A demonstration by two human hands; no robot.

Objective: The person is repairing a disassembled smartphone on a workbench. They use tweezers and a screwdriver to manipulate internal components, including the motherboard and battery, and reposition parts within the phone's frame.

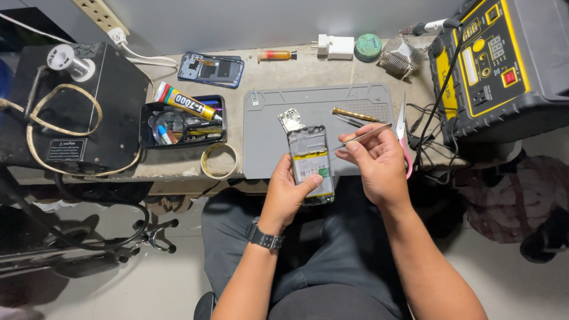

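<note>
My left hand (288, 191) holds an opened smartphone (310, 160) with its back removed, battery and inner frame showing, thumb resting on the battery. My right hand (374, 159) grips metal tweezers (363, 136), their tips pointing left toward the phone's upper right edge. A loose circuit board piece (290, 119) lies on the grey work mat (267, 136) just above the phone. A black watch sits on my left wrist.
A brass-handled screwdriver (355, 114) and pink-handled tool (404, 133) lie on the mat. A black tray (182, 123) with a glue tube, a tape roll (219, 160), a phone back cover (211, 69), a white charger (336, 47), and a yellow-black station (498, 65) surround it.
</note>
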